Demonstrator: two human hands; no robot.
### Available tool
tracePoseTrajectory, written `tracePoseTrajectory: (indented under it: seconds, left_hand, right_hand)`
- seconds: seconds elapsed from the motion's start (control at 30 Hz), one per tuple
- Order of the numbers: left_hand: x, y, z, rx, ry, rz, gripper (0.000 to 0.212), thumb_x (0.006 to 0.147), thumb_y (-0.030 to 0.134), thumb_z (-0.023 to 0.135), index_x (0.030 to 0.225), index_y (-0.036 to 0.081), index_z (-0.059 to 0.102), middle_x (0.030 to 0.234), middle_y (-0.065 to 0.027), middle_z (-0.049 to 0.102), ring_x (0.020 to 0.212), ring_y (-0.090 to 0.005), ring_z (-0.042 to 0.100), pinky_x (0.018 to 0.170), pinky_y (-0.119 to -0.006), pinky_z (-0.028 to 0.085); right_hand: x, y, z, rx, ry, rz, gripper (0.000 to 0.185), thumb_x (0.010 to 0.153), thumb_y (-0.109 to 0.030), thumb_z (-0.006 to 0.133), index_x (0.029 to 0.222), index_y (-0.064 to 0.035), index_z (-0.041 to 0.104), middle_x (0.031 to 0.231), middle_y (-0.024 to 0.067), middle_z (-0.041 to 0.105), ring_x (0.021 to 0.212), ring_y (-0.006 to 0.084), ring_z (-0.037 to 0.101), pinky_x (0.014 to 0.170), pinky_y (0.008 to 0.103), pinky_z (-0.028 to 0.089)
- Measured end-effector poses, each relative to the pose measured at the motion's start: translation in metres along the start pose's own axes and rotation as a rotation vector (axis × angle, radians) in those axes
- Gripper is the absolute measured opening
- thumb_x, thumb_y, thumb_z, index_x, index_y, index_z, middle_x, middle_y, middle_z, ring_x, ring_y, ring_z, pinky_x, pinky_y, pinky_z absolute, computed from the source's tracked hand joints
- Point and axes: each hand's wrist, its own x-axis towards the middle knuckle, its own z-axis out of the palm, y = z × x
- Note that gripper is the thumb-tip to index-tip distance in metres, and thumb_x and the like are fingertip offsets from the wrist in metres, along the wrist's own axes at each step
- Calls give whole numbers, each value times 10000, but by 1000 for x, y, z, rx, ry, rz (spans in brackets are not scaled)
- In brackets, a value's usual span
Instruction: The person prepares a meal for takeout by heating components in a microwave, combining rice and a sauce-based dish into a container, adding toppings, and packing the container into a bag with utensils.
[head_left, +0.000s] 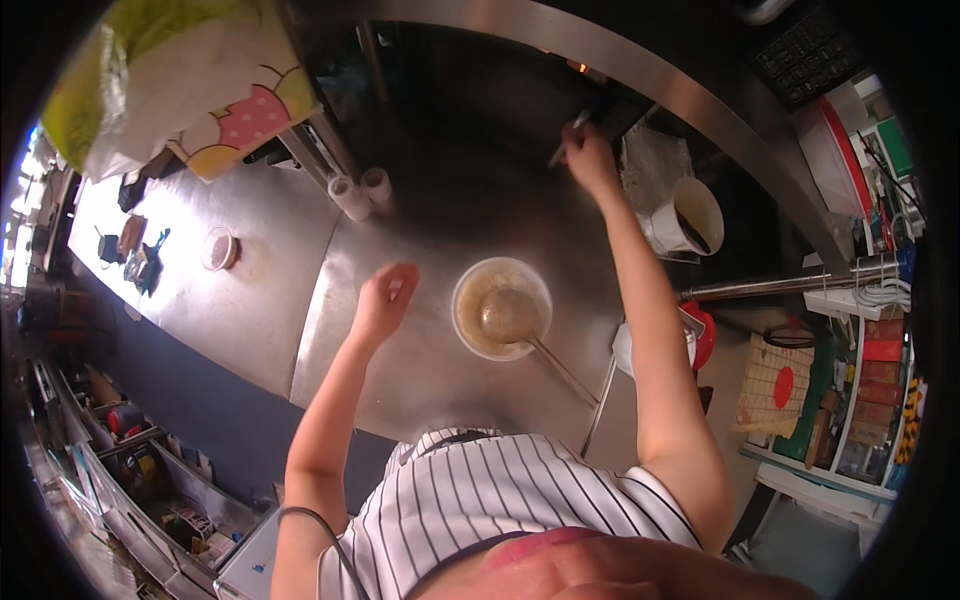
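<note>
My right hand (591, 159) reaches out to the far side, gripping a slim, greyish, stick-like tool (556, 156) whose exact kind is too dark to make out. Over the steel worktop (420, 375) hovers my left hand (386, 300), its fingers curled and slightly blurred. A small pale spot shows at those fingers, and I cannot tell whether it is a held object. Between my forearms stands a round white tub (459, 315) with tan, wet-looking contents. A metal ladle (508, 315) rests in it, its long handle leaning over the rim towards me on the right.
A white bucket (664, 225) with dark liquid stands at the right. White cups (351, 196) sit by a metal post. Further left is a small white bowl (219, 249). A steel rail (600, 41) arches across the far side, with a small orange glow (582, 67) beneath.
</note>
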Motion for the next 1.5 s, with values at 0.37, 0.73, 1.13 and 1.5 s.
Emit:
tracePoseTrajectory:
  seconds: [0.37, 0.73, 1.13, 1.5]
  left_hand:
    - [78, 49, 32, 146, 191, 237, 367, 802, 94, 517, 1142, 38, 393, 964, -206, 543, 861, -372, 533, 708, -398, 440]
    - [77, 24, -1, 342, 431, 212, 270, 790, 31, 477, 1055, 21, 429, 832, -198, 568, 741, -379, 546, 611, -427, 437]
    - [75, 21, -3, 383, 414, 224, 274, 792, 33, 474, 1063, 33, 431, 844, -195, 567, 713, -372, 554, 594, -426, 447]
    - [81, 21, -3, 382, 364, 198, 253, 828, 94, 438, 1080, 80, 412, 842, -199, 579, 759, -393, 544, 624, -465, 429]
  right_hand:
    - [88, 58, 14, 610, -125, 29, 135, 838, -135, 461, 878, -50, 558, 736, 72, 584, 651, 160, 592, 480, 250, 410]
    - [238, -1, 73, 1250, 278, 385, 186, 850, -146, 454, 979, -21, 502, 900, 124, 553, 793, 242, 581, 587, 315, 501]
    - [175, -16, 68, 1136, 332, 379, 222, 853, -152, 457, 1015, -2, 477, 958, 142, 535, 833, 272, 568, 650, 346, 528]
    - [-30, 33, 15, 961, 169, 639, 263, 843, -170, 476, 1018, 24, 503, 909, 136, 590, 820, 254, 597, 673, 376, 531]
